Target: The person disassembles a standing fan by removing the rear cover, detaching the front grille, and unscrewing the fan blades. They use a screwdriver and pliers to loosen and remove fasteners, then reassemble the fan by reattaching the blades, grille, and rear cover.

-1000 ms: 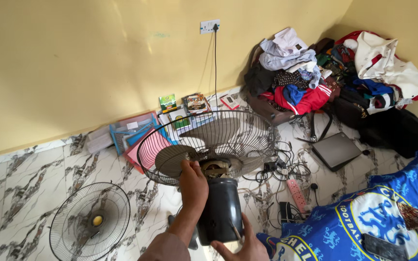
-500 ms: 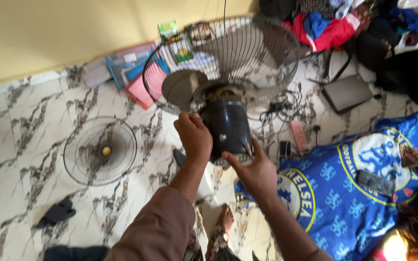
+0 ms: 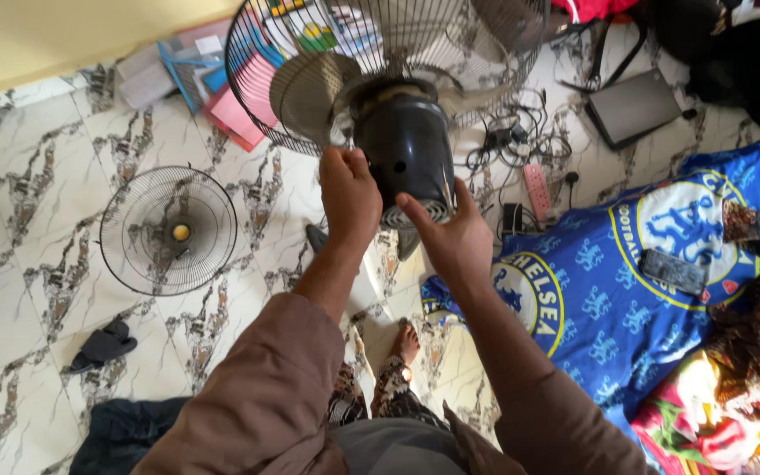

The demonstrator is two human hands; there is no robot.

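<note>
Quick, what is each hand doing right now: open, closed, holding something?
Left hand: closed on the left side of the fan motor housing.
Right hand: open, fingers against the housing's rear end.

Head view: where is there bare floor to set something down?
Bare tile lies left of the left hand, between the loose round grille and the yellow wall. Crowded: the cable tangle beside the fan motor housing, and the blue bedding by the right hand.
</note>
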